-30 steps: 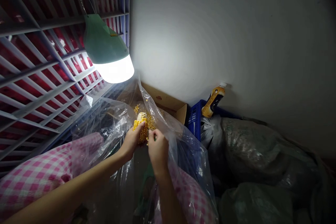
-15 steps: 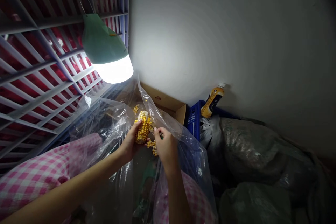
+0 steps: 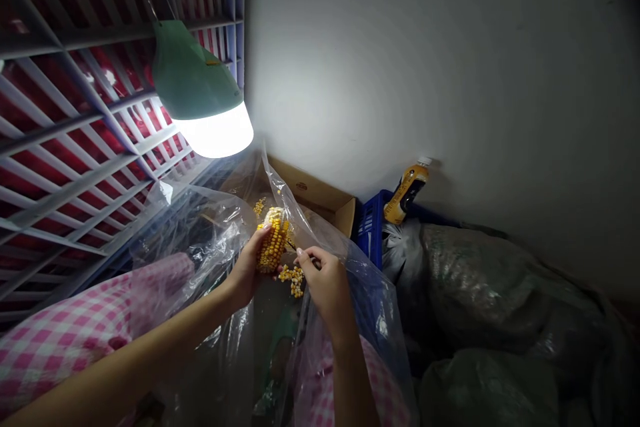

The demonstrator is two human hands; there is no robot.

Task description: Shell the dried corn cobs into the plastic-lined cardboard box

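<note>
- Left grip (image 3: 245,271) clenched around a part-stripped corn cob (image 3: 273,243), long axis near upright, within a clear plastic bag (image 3: 215,240).
- Right grip (image 3: 326,282) pinched just right of the cob, loose corn kernels (image 3: 293,280) between; whether it holds anything is unclear.

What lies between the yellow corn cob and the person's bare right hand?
A small clump of loose yellow corn kernels lies between the cob and the right hand, seen in the head view.
</note>
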